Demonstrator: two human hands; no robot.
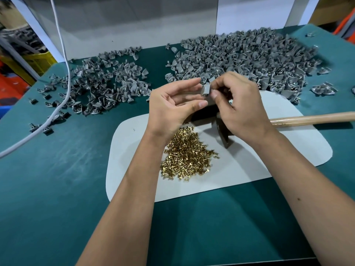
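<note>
— Where's the grey plastic piece [206,91] right now?

— Off the desk, held up over the far edge of the white mat [269,150], about midway between the desk's left and right edges. The left hand [172,104] pinches it between forefinger and thumb, with the other fingers loose. The right hand [240,104] nips its right side with curled fingertips. Whether a rivet sits in there too, I can't tell.

— How will it handle?

— Light and stiff, I'd judge. It looks like moulded plastic with a smooth curved back, so it's likely to twist out of a lazy pinch. Best taken on its flatter sides, leaving the worked end free. The brass rivets [188,152] heaped on the mat's near half look tiny and apt to roll.
</note>
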